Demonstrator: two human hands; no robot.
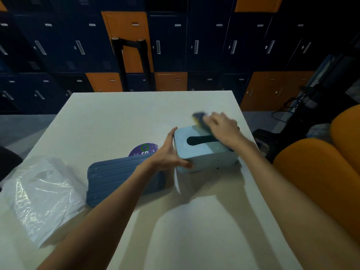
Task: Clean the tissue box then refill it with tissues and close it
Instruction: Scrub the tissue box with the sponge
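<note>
A pale blue tissue box (196,152) with a dark slot on top stands on the white table (120,117), right of centre. My left hand (171,152) grips its left end, thumb on the front face and fingers round the far side. My right hand (220,125) holds a dark blue cloth (200,118) against the far right of the box's top; hand and cloth are blurred. The box's darker blue ribbed cover (116,176) lies flat to the left. A pack of white tissues in clear plastic (41,195) sits at the table's left edge.
A round purple sticker (143,150) shows on the table behind the ribbed cover. A thin white strip (177,182) lies in front of the box. Orange seats (319,172) stand close on the right. Dark blue and orange lockers (175,45) fill the background, with cables right.
</note>
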